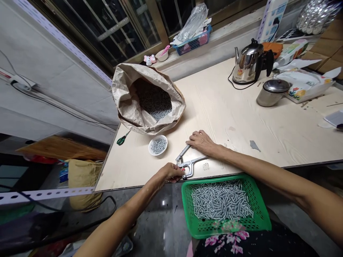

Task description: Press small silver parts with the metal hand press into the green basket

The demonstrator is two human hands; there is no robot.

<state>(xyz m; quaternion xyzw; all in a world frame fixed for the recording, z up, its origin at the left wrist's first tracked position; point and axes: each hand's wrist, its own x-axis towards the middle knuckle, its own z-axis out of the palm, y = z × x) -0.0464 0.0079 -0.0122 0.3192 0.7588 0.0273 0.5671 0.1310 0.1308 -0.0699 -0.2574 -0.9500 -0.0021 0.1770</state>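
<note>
Grey metal hand-press pliers [190, 167] lie at the table's front edge, their two long handles spread apart and a spring near the pivot. My right hand [202, 143] is closed over the end of the upper handle, and its wrist passes above the lower one. At the jaw end, my left hand [173, 172] is pinched beside a small red part; whatever is between its fingertips is too small to make out. A white bowl [158, 145] of small metal pieces stands just beyond my left hand. Below the table edge, a green basket [187, 214] holds many short, shiny metal pins.
A large paper sack [124, 96] of metal pieces stands open at the back left. Green-handled scissors [122, 140] lie near the left edge. A steel kettle [246, 66], a lidded metal pot [270, 94] and a floral tissue pack [300, 87] stand at the back right.
</note>
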